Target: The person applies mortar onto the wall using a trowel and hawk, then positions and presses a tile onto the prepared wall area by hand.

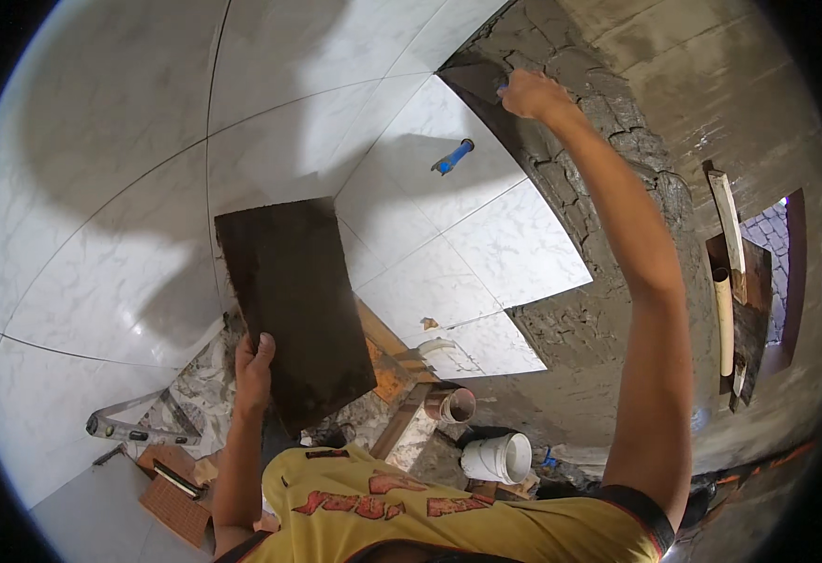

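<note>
My left hand (pixel 255 371) is closed on the edge of a dark rectangular mortar board (pixel 298 300), held up in front of the tiled wall. Up on the wall, my right hand (pixel 535 95) grips a trowel by its handle. The trowel's dark blade (pixel 476 83) lies against wet grey mortar (pixel 608 113), close to the tile corner; it blends with the mortar, so its outline is hard to make out. White marbled tiles (pixel 486 244) border the mortar in a stepped edge. A blue pipe stub (pixel 452 158) sticks out of one tile below the trowel.
On the floor stand a white bucket (pixel 497 459) and a smaller pail (pixel 452 404), beside wooden boards (pixel 397 433). A spirit level (pixel 143 430) and brown tiles (pixel 176 507) lie at lower left. Wooden pieces (pixel 731 244) sit by a wall opening at right.
</note>
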`<state>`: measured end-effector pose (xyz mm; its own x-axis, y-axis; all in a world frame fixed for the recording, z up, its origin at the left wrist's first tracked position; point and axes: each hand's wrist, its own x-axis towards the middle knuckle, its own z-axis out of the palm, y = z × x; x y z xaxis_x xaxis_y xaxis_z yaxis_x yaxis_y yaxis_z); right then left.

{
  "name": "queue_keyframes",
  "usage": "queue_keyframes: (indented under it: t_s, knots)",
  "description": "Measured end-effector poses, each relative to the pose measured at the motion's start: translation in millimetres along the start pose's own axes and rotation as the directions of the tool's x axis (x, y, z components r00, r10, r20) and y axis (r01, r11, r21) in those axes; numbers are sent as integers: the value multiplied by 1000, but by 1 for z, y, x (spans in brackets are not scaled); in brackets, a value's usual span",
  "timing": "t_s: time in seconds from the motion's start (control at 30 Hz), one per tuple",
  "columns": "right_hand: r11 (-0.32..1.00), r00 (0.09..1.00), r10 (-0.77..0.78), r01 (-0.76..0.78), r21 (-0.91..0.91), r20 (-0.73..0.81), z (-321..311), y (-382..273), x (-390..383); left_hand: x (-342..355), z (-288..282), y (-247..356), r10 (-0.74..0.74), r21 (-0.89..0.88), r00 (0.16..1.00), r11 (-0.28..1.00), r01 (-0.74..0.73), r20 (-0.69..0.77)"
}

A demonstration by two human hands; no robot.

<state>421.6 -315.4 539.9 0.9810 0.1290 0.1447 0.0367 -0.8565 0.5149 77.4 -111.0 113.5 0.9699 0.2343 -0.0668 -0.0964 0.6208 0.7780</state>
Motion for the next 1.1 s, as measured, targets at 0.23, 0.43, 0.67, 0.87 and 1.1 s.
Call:
queue_keyframes:
  t_s: [0.23, 0.43, 0.67, 0.87, 1.1]
  knots:
    - [999, 999, 17, -19, 46, 42, 8, 14, 13, -6, 1, 5, 4, -65, 999, 998, -7, -47]
    - [999, 997, 53, -53, -1, -50, -22, 44, -26, -9, -9, 9, 19, 59, 998, 998, -16, -60]
    - [981, 989, -42, 14, -195, -140, -10, 61, -40, -3, 1, 2, 4, 58, 998, 998, -1, -64]
    - [963, 977, -118, 69, -259, -180, -6, 68, -61, 0, -5, 0, -2, 23, 1000, 1000, 2, 7]
    - [965, 936, -190, 123, -231, -296, -3, 74, -45, 3, 3, -1, -30, 52, 999, 998, 31, -21]
